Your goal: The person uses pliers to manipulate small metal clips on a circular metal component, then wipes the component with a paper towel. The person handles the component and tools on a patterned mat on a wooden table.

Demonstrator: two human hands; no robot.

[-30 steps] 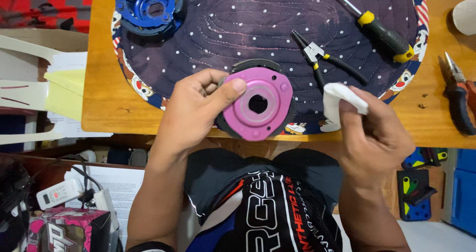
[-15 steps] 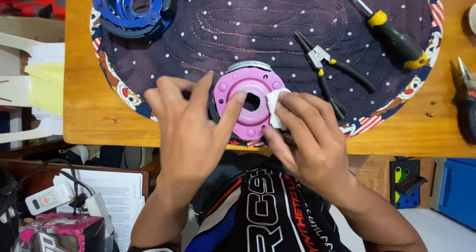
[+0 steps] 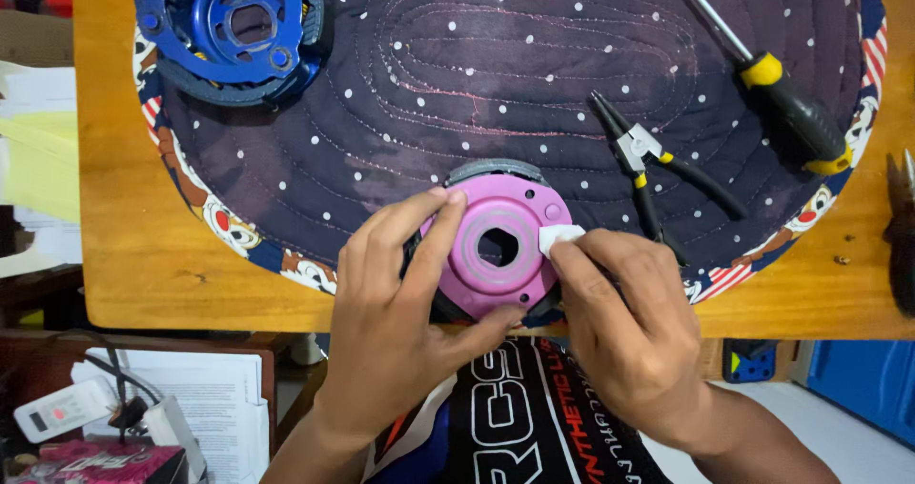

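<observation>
Head view: your left hand (image 3: 396, 322) wraps the pink round part (image 3: 500, 246), fingers curled over its left rim and the thumb under its near edge, holding it on the dark dotted mat (image 3: 496, 74). Your right hand (image 3: 634, 332) has its fingers pressed together, pinching a small white wipe (image 3: 559, 237) against the part's right side, just beside the hex hole in its centre. The pink part sits between both hands, touching each. Just beyond your right hand lie black-handled pliers (image 3: 653, 165); farther out to the right, a yellow-and-black screwdriver (image 3: 786, 103). Well beyond your left hand, at the mat's far corner, sits a blue round part (image 3: 229, 31). The mat rests on a wooden table (image 3: 124, 236).
</observation>
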